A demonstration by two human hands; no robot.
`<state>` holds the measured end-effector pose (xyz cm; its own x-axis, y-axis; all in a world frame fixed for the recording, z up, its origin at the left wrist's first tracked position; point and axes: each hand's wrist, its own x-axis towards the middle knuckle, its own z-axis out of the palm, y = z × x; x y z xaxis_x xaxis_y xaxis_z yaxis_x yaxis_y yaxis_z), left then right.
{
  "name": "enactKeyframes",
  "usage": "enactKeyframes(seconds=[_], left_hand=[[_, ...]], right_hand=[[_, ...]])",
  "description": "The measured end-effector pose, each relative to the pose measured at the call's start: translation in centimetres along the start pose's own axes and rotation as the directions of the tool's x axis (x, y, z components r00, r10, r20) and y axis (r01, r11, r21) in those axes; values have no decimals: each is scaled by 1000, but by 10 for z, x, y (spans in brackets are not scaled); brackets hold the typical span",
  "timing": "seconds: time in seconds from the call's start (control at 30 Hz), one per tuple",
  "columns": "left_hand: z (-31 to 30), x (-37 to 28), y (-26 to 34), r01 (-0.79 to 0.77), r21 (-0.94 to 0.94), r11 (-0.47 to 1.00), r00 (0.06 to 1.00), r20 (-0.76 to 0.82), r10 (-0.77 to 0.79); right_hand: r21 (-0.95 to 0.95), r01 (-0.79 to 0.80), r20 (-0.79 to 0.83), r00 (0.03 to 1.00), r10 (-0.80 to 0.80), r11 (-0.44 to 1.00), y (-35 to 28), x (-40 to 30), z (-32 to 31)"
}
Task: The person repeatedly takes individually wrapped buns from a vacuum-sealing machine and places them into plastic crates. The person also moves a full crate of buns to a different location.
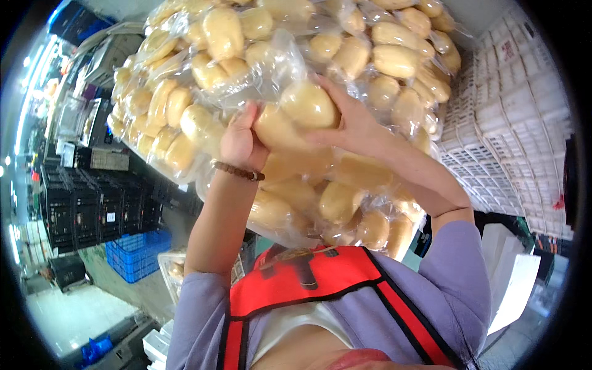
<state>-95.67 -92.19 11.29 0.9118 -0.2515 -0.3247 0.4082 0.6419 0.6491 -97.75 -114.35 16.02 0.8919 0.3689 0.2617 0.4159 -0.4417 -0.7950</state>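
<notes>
Between my hands is a clear plastic bag of pale yellow peeled root vegetables (309, 105), possibly lotus roots or potatoes. My left hand (243, 141), with a beaded bracelet at the wrist, grips its left side, thumb up. On the right side, my right hand (347, 118) wraps around a rounded piece, fingers at its top and thumb beneath. Many similar bagged vegetables (349, 55) are heaped behind and around the held bag. More bagged pieces (340, 203) lie below my hands, close to my red apron (300, 277). My palms' undersides are hidden.
White plastic crates (504, 115) are stacked at the right of the heap. Black crates (83, 208) and a blue crate (138, 254) stand on the floor at the left. White foam boxes (513, 282) are at the lower right.
</notes>
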Motion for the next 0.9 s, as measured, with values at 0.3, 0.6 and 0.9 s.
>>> enactKeyframes(seconds=[0.3, 0.6, 0.9], left_hand=[[48, -30, -8, -71, 16, 997, 993, 99, 69], [-15, -56, 7, -114, 22, 993, 992, -55, 115], [-32, -65, 3, -86, -32, 996, 989, -121, 81]], right_hand=[[796, -171, -306, 714, 630, 581, 59, -60, -42], [618, -156, -650, 450, 612, 771, 127, -87, -107], [178, -809, -748, 260, 611, 561, 264, -86, -192]])
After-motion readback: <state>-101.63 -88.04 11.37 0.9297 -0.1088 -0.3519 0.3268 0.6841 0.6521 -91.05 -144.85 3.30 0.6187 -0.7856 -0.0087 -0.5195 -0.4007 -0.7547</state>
